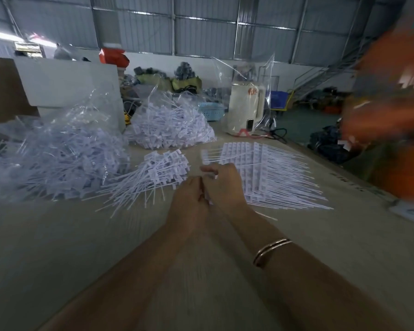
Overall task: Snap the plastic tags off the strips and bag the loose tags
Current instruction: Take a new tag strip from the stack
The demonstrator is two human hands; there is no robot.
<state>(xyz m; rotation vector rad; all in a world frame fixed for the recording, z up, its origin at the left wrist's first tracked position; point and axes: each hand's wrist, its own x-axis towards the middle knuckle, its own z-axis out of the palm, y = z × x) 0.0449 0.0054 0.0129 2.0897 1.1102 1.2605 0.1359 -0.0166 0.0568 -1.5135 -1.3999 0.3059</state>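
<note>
A work table [58, 247] in a metal-walled shed — clutter at its far end.
A cream jug [245, 108] in clear wrap stands by a blue basket [210, 111]; a white box [72, 84] sits left, stairs [320, 80] rise behind — a blurred person in orange [392, 111] at right.

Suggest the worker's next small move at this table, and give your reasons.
Probably twist the two hands apart to snap a tag free: the left hand and right hand meet over a small white plastic piece, beside the flat stack of unsnapped white tag strips and the loose tag pile.
</note>
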